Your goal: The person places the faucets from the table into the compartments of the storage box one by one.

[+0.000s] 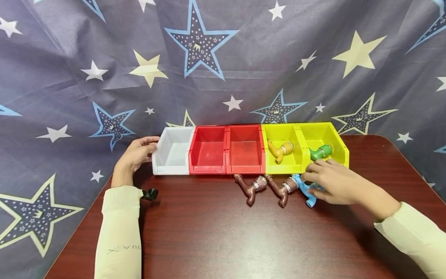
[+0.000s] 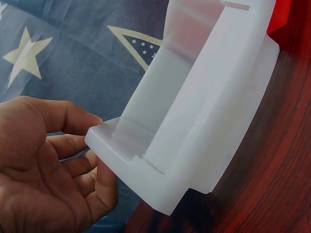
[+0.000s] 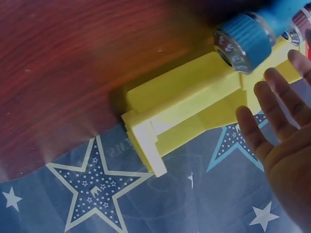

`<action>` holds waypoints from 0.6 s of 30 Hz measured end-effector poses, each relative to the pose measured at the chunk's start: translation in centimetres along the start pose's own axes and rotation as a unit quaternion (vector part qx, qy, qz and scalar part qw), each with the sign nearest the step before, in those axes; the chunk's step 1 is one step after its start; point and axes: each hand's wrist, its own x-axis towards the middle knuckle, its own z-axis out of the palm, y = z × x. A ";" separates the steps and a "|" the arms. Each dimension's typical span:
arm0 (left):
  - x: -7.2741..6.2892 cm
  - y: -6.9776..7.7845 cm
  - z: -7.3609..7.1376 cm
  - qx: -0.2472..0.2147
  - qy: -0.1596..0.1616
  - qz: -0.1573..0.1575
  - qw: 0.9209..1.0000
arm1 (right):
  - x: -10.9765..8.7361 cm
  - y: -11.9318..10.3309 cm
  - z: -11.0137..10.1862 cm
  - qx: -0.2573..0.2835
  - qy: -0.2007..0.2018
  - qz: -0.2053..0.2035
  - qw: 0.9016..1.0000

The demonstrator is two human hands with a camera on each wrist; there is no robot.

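At the left end of a row of bins, my left hand [image 1: 137,153] grips the edge of the white bin [image 2: 214,102] with curled fingers. My right hand [image 1: 334,182] reaches over a light-blue toy tap [image 1: 306,192], partly covering it. From the right wrist, the hand's fingers [image 3: 279,109] look spread and fairly straight beside the tap's blue ribbed knob [image 3: 243,41]; the contact is unclear. Two brown taps [image 1: 250,190] [image 1: 283,190] lie to its left, before the bins. A yellow-orange tap [image 1: 280,150] and a green tap [image 1: 319,152] sit in separate yellow bins.
Two red bins [image 1: 208,169] [image 1: 245,169] stand between the white bin and the yellow bins [image 1: 283,169] [image 1: 343,157]. All rest on a dark reddish wooden table [image 1: 223,240]. Behind hangs a star-patterned cloth [image 1: 244,46]. A small black object [image 1: 150,194] shows by the left sleeve.
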 end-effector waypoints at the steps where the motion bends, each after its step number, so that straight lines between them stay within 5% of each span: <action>1: 0.0 0.0 0.0 0.000 0.000 0.000 1.000 | -0.1 0.0 0.1 0.002 -0.001 -0.003 1.000; 18: 0.3 -0.3 -0.2 -0.008 -0.001 -0.004 1.000 | -1.0 -0.3 1.2 0.046 -0.026 -0.013 0.999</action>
